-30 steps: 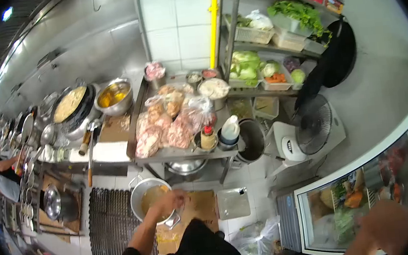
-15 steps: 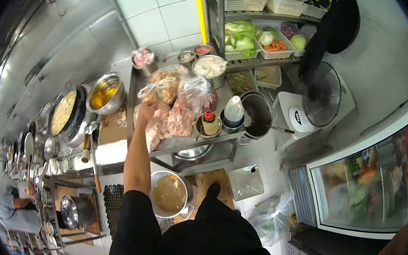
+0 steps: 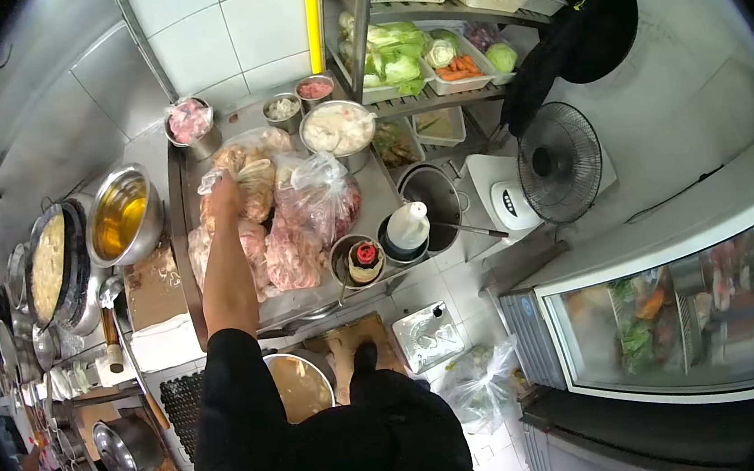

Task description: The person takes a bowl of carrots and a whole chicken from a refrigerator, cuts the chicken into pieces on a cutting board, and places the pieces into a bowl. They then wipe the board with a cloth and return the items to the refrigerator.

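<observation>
My left hand [image 3: 224, 196] reaches over the metal table [image 3: 181, 254] with its fingers closed on the gathered plastic of a bag of brownish meat [image 3: 230, 159]. A second tied bag of brownish food [image 3: 257, 191] lies right beside it. Nearer to me are bags of pale pink meat [image 3: 292, 253], one of them under my left forearm. A clear knotted bag with darker red meat [image 3: 342, 204] sits to the right. My right hand is out of view.
Bowls of meat [image 3: 190, 122] and white food [image 3: 338, 128] line the table's back. A red-capped bottle [image 3: 365, 257] and white-topped bottle [image 3: 409, 225] stand right. An oil bowl [image 3: 124, 214] is left, a soup pot [image 3: 300, 384] below, a fan [image 3: 559, 162] and glass-door fridge [image 3: 675, 316] right.
The view has moved closer to the table and shifted right, so things appear farther left. My left hand has moved onto the top of the brownish meat bag. The skin at the lower right has left view.
</observation>
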